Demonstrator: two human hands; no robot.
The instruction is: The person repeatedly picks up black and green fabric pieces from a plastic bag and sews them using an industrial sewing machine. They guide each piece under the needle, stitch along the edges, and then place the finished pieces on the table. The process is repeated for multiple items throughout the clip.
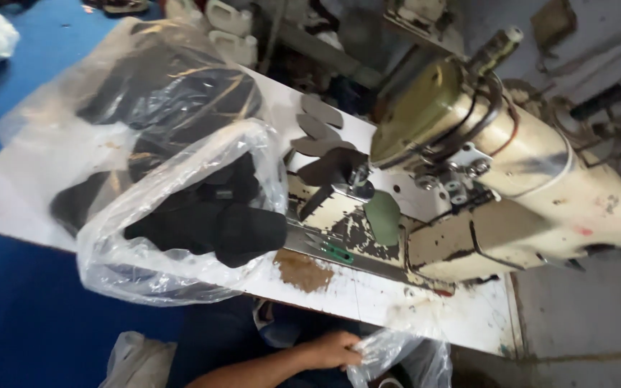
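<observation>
Right hand (333, 350) pinching a clear plastic bag (397, 359) (below the white table (425, 305)) near the sewing machine (512, 179).

blocked: plastic bags (181, 208) left; sewing machine (512, 179) right | free: bare table edge (368, 294) between

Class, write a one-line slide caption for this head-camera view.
A hand grips a clear plastic bag below a worn sewing machine; bagged black pieces lie on the white table.

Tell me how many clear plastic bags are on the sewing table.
2: a rear bag lying flat, and a front bag open over the table's near edge. Others may be hidden.
</observation>
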